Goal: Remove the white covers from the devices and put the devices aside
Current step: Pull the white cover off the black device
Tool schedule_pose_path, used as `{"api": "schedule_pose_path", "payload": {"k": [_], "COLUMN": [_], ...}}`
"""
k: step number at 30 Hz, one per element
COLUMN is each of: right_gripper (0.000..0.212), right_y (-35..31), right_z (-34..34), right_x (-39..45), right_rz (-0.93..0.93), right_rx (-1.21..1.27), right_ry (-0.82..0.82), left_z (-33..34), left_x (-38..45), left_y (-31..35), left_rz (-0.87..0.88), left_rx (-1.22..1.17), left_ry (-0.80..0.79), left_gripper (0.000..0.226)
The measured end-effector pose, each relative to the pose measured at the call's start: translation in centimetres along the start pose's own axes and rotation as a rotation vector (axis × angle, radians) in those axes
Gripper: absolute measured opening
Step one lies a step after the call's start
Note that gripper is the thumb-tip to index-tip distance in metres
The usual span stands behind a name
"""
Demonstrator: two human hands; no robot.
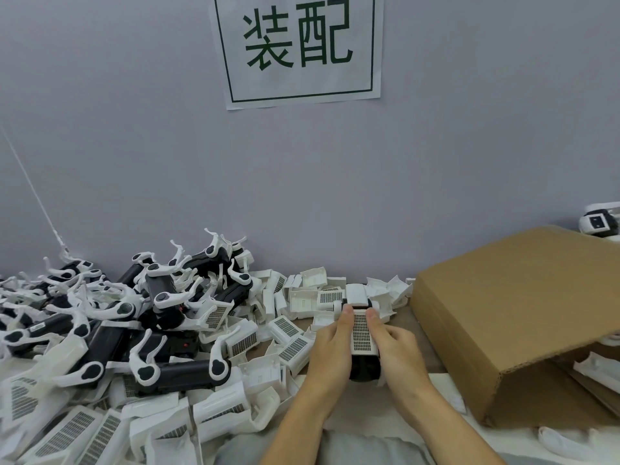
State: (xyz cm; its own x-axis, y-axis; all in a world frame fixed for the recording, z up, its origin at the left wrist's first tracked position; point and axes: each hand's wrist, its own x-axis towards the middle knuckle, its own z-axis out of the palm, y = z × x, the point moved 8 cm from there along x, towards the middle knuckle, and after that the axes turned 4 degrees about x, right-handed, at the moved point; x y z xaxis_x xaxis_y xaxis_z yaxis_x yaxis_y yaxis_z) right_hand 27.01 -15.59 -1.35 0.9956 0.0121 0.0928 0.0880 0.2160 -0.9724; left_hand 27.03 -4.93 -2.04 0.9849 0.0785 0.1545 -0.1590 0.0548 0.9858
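Both hands, left and right, grip one device; thumbs flank its white cover.

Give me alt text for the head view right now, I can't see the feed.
Both hands, the left hand and the right hand, grip one device at the table's middle, thumbs pressing beside its white cover. A pile of black-and-white devices lies to the left, loose white covers between, and a cardboard box on the right.
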Motion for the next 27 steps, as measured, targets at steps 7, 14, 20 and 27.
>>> {"api": "schedule_pose_path", "payload": {"k": [7,14,20,27], "right_gripper": [0.042,0.036,0.039,0.036], "right_y": [-0.2,-0.2,-0.5,0.7], "right_z": [-0.6,-0.8,-1.1,-0.7], "right_x": [-0.1,0.1,0.4,0.8], "right_rz": [-0.035,-0.049,-0.107,-0.041], "right_rx": [0.036,0.001,-0.073,0.03], "right_ry": [0.08,0.061,0.085,0.029], "left_z": [-0.1,-0.1,-0.2,0.2], "left_x": [0.2,0.0,-0.4,-0.7], "left_y": [-0.2,0.4,1.4,0.8], "left_rz": [-0.044,0.017,0.072,-0.038], "left_rx": [-0.064,0.003,0.05,-0.041], "left_ry": [0.0,-0.012,0.018,-0.016], "left_gripper": [0.035,0.039,0.038,0.025]}}
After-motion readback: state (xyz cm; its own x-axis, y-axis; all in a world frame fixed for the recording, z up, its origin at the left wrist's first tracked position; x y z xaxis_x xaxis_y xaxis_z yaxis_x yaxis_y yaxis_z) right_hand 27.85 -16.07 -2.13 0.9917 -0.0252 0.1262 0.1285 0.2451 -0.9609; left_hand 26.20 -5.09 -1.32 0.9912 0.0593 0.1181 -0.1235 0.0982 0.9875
